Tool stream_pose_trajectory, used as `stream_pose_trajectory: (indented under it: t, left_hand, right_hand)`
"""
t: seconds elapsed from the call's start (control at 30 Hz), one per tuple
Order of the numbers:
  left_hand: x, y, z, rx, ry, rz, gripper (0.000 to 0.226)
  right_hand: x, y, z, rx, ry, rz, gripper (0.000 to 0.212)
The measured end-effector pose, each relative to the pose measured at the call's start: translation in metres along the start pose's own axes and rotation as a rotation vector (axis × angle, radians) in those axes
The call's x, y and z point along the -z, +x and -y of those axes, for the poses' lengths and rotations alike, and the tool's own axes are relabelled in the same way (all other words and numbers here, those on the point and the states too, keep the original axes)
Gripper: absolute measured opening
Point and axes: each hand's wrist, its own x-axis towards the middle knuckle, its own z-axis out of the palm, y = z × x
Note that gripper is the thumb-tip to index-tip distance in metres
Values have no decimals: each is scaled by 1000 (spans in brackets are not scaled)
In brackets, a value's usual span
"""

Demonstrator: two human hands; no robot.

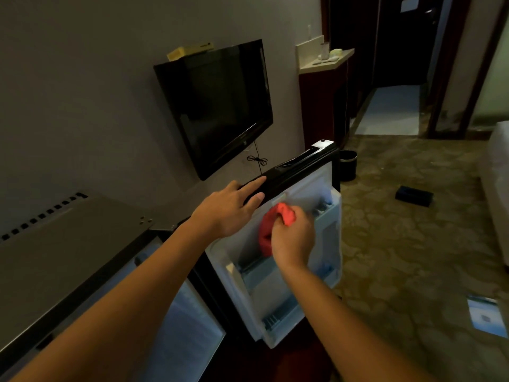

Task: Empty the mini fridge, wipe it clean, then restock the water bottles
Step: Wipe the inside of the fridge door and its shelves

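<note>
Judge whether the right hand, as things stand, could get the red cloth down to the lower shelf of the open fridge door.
Probably yes. The right hand grips the red cloth against the door's inner panel, just above the lower shelf. Nothing visible lies between them, and the left hand steadies the door top.

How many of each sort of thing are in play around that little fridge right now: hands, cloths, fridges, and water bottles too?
Hands: 2, left hand on the open fridge door's top edge, right hand gripping the cloth
Red cloth: 1
Mini fridge: 1
Water bottles in view: 0
Total: 4
</note>
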Motion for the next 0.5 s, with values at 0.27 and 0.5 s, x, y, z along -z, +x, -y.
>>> stream_pose_trajectory:
  t: [0.27,0.5]
  left_hand:
    - [0,0,1,8,-4,-12,52]
    - [0,-2,-1,-1,5,-18,51]
  right_hand:
    - [-31,-59,0,87,29,107,29]
    - [-22,-57,-6,264,-95,175,41]
